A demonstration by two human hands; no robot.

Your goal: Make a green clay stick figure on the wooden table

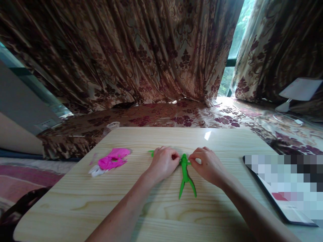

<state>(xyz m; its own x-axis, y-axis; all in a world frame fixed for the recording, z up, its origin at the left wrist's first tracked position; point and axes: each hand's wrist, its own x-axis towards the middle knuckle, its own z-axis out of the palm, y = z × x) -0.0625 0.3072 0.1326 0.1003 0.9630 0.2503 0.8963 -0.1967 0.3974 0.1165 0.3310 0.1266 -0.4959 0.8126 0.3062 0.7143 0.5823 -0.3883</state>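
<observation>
A small green clay figure (185,170) lies on the wooden-topped table (161,215), its head end away from me and two thin legs spread toward me. My left hand (164,162) is closed in a pinch at the figure's left side, near the head. On the other side, my right hand (208,164) pinches a thin green arm that sticks out from the body. The tips of both arms are hidden by my fingers. Just beyond my left hand, a green bit (151,153) shows, partly covered by the hand.
A crumpled pink wrapper (112,159) with a white piece (97,171) lies at the table's left. A dark-edged flat device (262,190), its screen blurred, is at the right. Patterned curtains (151,50) hang behind; a white lamp (300,89) stands far right.
</observation>
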